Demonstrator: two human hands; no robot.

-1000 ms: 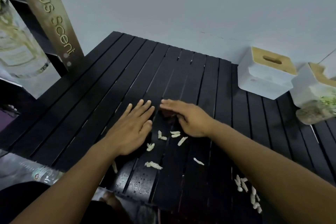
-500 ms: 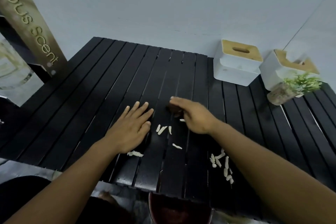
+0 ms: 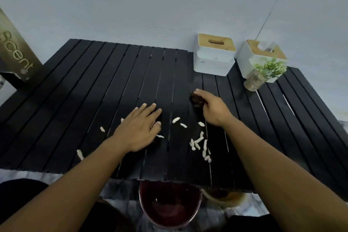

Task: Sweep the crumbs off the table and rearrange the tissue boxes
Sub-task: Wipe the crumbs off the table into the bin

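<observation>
Pale, elongated crumbs [image 3: 201,145] lie scattered on the black slatted table [image 3: 94,81], most of them in a cluster near its front edge. Single pieces lie at the left [image 3: 102,129] and by my left forearm [image 3: 80,154]. My left hand [image 3: 139,130] rests flat on the slats with its fingers straight, and crumbs lie beside it. My right hand [image 3: 212,109] is cupped beyond the cluster, its fingers curled down to the table and in shadow. Two white tissue boxes with wooden lids stand at the back right; the left box [image 3: 214,56] shows an empty slot and the right box [image 3: 263,56] shows tissue.
A small green plant in a glass jar [image 3: 263,73] stands in front of the right tissue box. A dark red bowl [image 3: 170,205] sits below the table's front edge. A brown banner with lettering [image 3: 17,52] leans at the far left. The wall runs behind the table.
My right hand has moved right, away from my left hand, and its fingers have curled. The crumbs lie more spread out. The view has pulled back, and the bowl shows.
</observation>
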